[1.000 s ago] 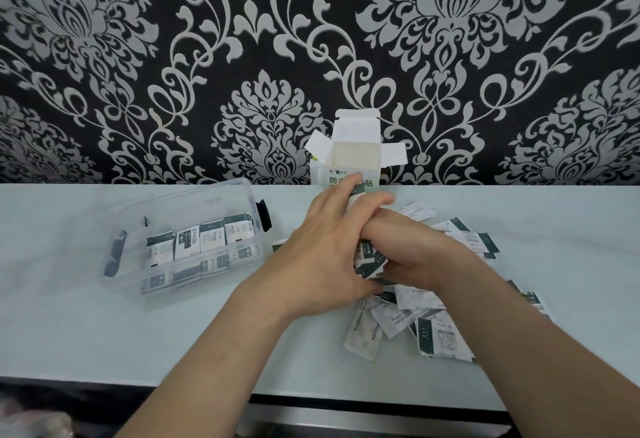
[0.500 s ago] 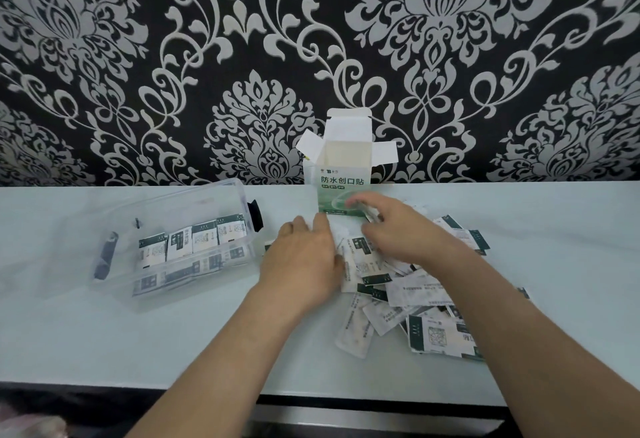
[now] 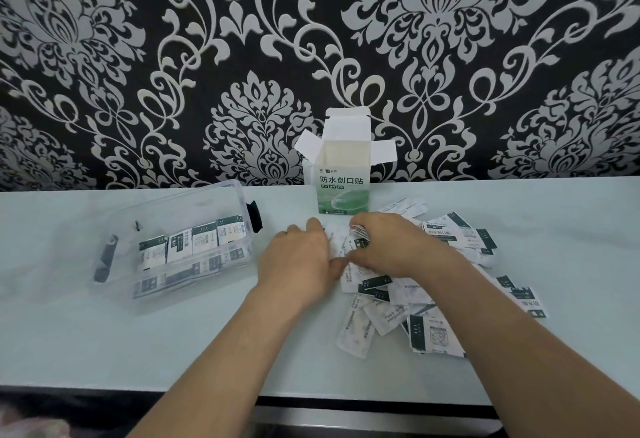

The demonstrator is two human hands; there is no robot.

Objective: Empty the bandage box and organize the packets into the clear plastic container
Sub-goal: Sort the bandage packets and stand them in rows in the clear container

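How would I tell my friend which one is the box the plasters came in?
Look at the pale table under the black-and-silver flowery wall. At its back edge, near the middle, stands the bandage box. It is the only upright cardboard thing, white and green with top flaps open, unlike the flat packets in front or the clear container on the left.

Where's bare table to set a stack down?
Bare table: the wide front strip between the clear container and the near edge, left of the left hand; also the far right, past the loose packets. Crowded: from the bandage box down to the right hand, packets overlap.
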